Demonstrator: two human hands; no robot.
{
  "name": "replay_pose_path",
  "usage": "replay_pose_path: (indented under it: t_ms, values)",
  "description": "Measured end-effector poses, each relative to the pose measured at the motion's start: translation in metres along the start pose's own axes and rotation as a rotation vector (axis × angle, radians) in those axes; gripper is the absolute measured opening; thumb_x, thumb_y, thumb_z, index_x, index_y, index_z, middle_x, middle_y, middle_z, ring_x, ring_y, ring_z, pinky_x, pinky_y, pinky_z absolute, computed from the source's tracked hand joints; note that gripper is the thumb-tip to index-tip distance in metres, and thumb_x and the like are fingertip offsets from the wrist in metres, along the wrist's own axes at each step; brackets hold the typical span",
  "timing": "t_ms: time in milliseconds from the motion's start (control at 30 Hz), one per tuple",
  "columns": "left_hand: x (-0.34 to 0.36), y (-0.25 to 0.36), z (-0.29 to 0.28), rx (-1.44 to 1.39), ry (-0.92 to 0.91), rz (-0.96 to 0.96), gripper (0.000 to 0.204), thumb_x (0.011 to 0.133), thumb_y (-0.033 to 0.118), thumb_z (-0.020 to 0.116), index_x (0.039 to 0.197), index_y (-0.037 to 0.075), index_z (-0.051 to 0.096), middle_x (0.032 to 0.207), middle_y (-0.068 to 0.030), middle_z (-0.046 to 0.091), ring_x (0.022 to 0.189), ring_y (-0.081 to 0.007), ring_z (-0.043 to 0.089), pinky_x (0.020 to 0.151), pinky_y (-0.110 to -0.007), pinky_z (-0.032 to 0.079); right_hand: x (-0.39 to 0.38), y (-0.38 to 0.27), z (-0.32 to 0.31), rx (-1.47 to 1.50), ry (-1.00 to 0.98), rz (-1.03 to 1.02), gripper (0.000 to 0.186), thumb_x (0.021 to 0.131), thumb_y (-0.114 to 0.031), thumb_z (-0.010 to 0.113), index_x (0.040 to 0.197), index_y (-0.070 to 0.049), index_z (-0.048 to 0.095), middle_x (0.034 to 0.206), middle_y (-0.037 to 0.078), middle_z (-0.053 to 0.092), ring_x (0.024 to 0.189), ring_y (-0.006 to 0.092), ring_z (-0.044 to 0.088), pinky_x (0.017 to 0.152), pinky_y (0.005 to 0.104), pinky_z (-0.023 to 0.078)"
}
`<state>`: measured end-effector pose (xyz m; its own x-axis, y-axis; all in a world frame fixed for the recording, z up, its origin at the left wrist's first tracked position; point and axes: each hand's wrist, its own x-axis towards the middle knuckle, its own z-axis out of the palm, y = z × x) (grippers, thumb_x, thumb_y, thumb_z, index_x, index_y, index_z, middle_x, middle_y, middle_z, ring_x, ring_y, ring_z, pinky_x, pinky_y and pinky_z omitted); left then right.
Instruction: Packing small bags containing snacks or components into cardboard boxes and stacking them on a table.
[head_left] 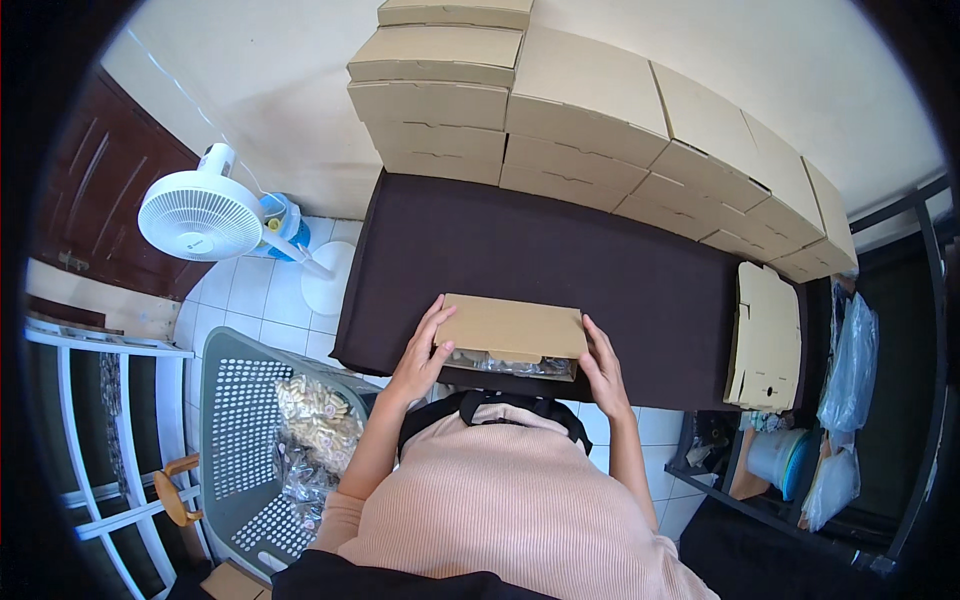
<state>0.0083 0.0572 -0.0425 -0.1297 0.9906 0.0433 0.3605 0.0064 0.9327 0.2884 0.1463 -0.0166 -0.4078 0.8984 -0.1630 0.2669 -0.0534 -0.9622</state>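
Note:
A brown cardboard box (512, 318) lies at the near edge of the dark-covered table, between my two hands. Its lid is tilted, leaving a gap along the near side. Through that gap show small clear plastic packets (500, 362) with dark contents, too small to make out. My left hand (418, 358) grips the box's left end, thumb near the front corner and fingers along the side. At the opposite end my right hand (604, 370) holds the right side, its fingers near the lid's edge.
Stacked cardboard boxes (590, 90) line the table's (540, 235) far side. Flattened cardboard (768, 335) rests at its right end. To my left stand a grey-green basket (235, 400) with plastic packets and a white fan (200, 215). Plastic bags (850, 365) hang at right.

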Motion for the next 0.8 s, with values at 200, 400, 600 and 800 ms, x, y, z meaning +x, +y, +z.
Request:
replay_pose_path:
  t_ms: [200, 400, 600, 800]
  values:
    - [-0.009, -0.012, 0.0, 0.089, -0.021, 0.057, 0.058, 0.087, 0.029, 0.053, 0.134, 0.004, 0.033, 0.144, -0.0187, 0.023, 0.132, -0.0336, 0.026, 0.107, -0.039, 0.024, -0.008, 0.012, 0.01, -0.35, 0.015, -0.094, 0.06, 0.08, -0.036, 0.061, 0.131, -0.009, 0.043, 0.14, 0.017, 0.032, 0.126, 0.0379, 0.035, 0.1, 0.0427, 0.035]
    - [-0.012, -0.02, 0.002, 0.14, -0.01, 0.119, 0.06, 0.082, 0.019, 0.06, 0.134, 0.005, 0.033, 0.144, -0.0192, 0.023, 0.132, -0.0327, 0.026, 0.106, -0.039, 0.025, -0.015, 0.015, 0.023, -0.59, 0.085, -0.244, 0.068, 0.072, -0.045, 0.068, 0.128, -0.012, 0.047, 0.142, 0.013, 0.028, 0.131, 0.0362, 0.025, 0.102, 0.0452, 0.033]
    - [0.0, -0.016, -0.002, 0.258, -0.006, 0.16, 0.067, 0.078, 0.03, 0.066, 0.132, 0.005, 0.036, 0.143, -0.0175, 0.024, 0.129, -0.035, 0.03, 0.104, -0.041, 0.029, -0.004, -0.004, 0.041, -0.826, 0.016, -0.299, 0.067, 0.062, -0.053, 0.073, 0.12, -0.023, 0.057, 0.143, 0.01, 0.028, 0.133, 0.0357, 0.021, 0.101, 0.0499, 0.033]
    - [0.003, -0.02, -0.003, 0.3, -0.03, 0.136, 0.071, 0.075, 0.032, 0.069, 0.133, 0.007, 0.035, 0.144, -0.0174, 0.024, 0.127, -0.0353, 0.032, 0.103, -0.042, 0.031, -0.004, -0.003, 0.047, -0.814, 0.03, -0.3, 0.061, 0.06, -0.044, 0.076, 0.115, -0.021, 0.061, 0.139, 0.01, 0.033, 0.132, 0.0351, 0.024, 0.098, 0.0488, 0.038]
